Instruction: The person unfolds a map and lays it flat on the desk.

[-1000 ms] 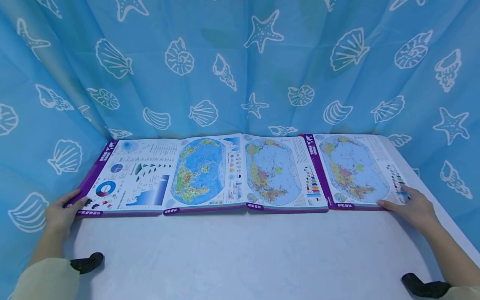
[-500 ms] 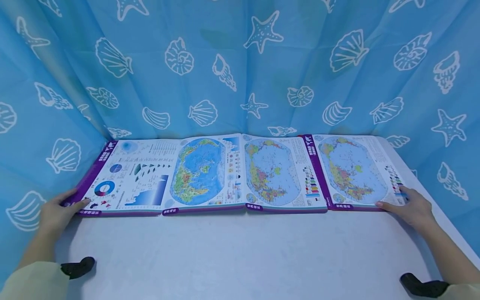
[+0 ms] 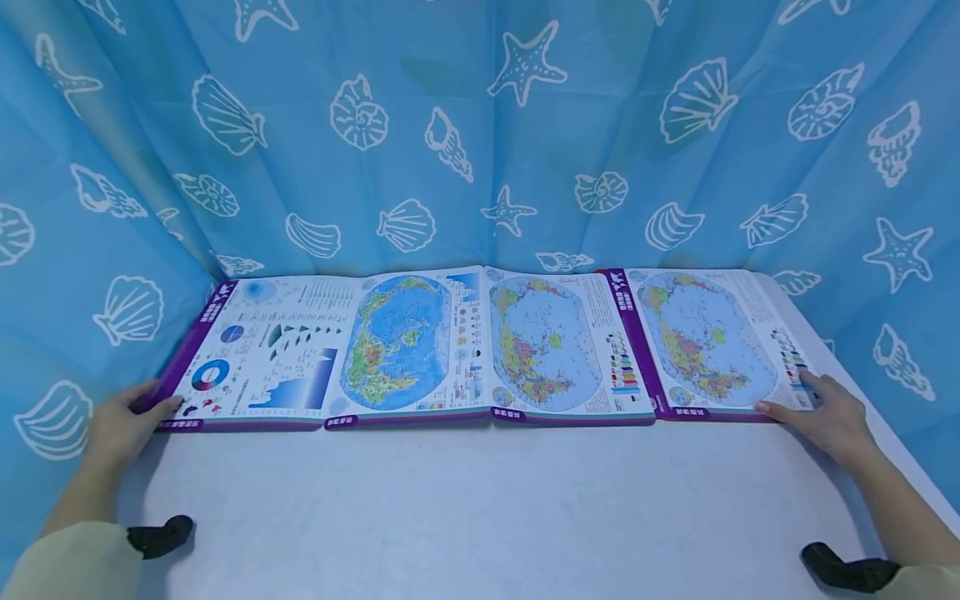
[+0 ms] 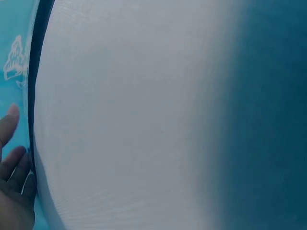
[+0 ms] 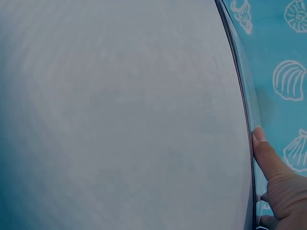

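A fold-out world map (image 3: 558,350) lies in a row of panels along the back of the table, with purple strips and front edges. From left to right it has a chart panel (image 3: 262,358), a physical map panel (image 3: 405,342) and two political map panels. At the left front corner my left hand (image 3: 120,425) pinches the chart panel, thumb on top and fingers at the outer edge. Opposite, my right hand (image 3: 832,421) grips the right front corner of the last panel (image 3: 708,342). In the right wrist view its thumb (image 5: 268,153) lies against the panel edge.
The white table (image 3: 480,517) stretches in front of the map. Behind it hangs a blue curtain (image 3: 465,67) printed with white shells and starfish, which also closes in at both sides. Black pieces of wrist gear (image 3: 161,537) stick out near both sleeves.
My left forearm has shifted slightly to the left. The hands stay on the two corners, and the map looks almost unmoved.
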`<state>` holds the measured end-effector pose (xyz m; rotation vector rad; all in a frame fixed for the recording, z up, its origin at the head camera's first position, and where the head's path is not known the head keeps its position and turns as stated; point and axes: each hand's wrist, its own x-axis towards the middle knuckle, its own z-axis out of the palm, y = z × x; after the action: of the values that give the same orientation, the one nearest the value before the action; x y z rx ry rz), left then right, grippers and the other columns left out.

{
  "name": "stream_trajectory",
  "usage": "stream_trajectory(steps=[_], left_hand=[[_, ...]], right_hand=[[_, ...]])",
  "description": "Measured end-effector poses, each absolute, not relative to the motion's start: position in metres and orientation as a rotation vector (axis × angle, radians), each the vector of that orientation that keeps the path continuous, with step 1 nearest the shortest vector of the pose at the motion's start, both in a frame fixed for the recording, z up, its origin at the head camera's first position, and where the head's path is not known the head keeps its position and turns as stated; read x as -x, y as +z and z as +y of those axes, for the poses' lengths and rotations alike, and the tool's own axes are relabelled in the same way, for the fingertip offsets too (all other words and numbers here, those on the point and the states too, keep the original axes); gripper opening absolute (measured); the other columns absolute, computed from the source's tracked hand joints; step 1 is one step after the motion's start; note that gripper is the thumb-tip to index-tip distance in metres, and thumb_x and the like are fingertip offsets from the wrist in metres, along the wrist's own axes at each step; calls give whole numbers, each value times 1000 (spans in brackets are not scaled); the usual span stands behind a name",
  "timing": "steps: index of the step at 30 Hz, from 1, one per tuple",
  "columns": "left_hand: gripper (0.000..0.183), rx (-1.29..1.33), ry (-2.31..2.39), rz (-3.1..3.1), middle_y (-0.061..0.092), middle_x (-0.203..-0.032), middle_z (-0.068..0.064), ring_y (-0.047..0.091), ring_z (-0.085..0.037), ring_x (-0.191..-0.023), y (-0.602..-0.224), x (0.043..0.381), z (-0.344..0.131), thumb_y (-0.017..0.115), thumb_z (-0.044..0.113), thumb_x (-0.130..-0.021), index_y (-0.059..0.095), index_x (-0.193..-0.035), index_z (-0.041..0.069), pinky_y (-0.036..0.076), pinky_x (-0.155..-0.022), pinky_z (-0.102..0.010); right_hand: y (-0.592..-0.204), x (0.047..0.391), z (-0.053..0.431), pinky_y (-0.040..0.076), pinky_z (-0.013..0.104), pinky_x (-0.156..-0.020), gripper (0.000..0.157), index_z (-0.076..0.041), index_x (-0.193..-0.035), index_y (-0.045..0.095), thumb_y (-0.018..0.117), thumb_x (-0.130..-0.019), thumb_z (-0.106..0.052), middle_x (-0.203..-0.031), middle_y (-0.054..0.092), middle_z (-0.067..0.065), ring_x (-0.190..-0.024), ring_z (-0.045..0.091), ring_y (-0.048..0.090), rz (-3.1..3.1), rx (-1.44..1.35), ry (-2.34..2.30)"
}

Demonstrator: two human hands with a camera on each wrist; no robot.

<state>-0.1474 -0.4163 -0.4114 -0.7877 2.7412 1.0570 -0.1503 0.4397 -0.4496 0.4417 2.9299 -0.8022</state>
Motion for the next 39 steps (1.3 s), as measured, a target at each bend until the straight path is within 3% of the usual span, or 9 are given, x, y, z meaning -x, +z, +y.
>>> stream_trajectory(steps=[7, 13, 18, 21, 30, 39], left_hand=[[88, 868, 1201, 2725, 2, -155, -27, 8, -52, -138, -403, 145, -400, 47, 65, -86, 6, -151, 22, 25, -102, -68], [88, 717, 1375, 2803, 13, -156, -15, 8, -42, -142, -400, 157, -386, 52, 60, -87, 2, -151, 26, 20, -107, -66], [84, 611, 1434, 2902, 20, -156, -3, 15, -29, -144, -422, 182, -391, 55, 62, -85, 3, -148, 42, 18, -112, -57], [82, 539, 1402, 2978, 23, -156, 0, 20, -27, -143, -430, 192, -388, 55, 63, -83, 4, -145, 47, 23, -112, -53], [93, 300, 1395, 2972, 9, -158, -10, 16, -45, -140, -382, 174, -319, 60, 48, -89, -9, -150, 31, 23, -106, -63], [103, 81, 1374, 2927, 6, -158, -13, 13, -44, -141, -376, 169, -282, 65, 47, -86, -14, -149, 30, 21, -108, -61]], right_hand=[[-452, 149, 441, 23, 77, -90, 104, 6, -147, 3, 60, -84, -55, -145, -3, 41, -129, 63, -2, 2944, -440, -801], [-454, 149, 443, 24, 77, -89, 104, 6, -147, 4, 60, -84, -55, -145, -3, 41, -130, 63, -2, 2947, -442, -803], [-454, 150, 445, 23, 77, -89, 104, 7, -146, 4, 60, -85, -55, -145, -2, 41, -129, 63, -1, 2953, -427, -792], [-454, 151, 445, 22, 78, -89, 104, 7, -147, 3, 60, -85, -55, -145, -2, 41, -129, 63, -2, 2950, -419, -797], [-452, 154, 446, 20, 78, -89, 105, 5, -147, 1, 59, -85, -57, -145, -6, 40, -129, 63, -5, 2913, -403, -822], [-451, 153, 449, 20, 78, -89, 103, 3, -147, -1, 57, -86, -56, -145, -6, 40, -129, 63, -4, 2917, -394, -784]])
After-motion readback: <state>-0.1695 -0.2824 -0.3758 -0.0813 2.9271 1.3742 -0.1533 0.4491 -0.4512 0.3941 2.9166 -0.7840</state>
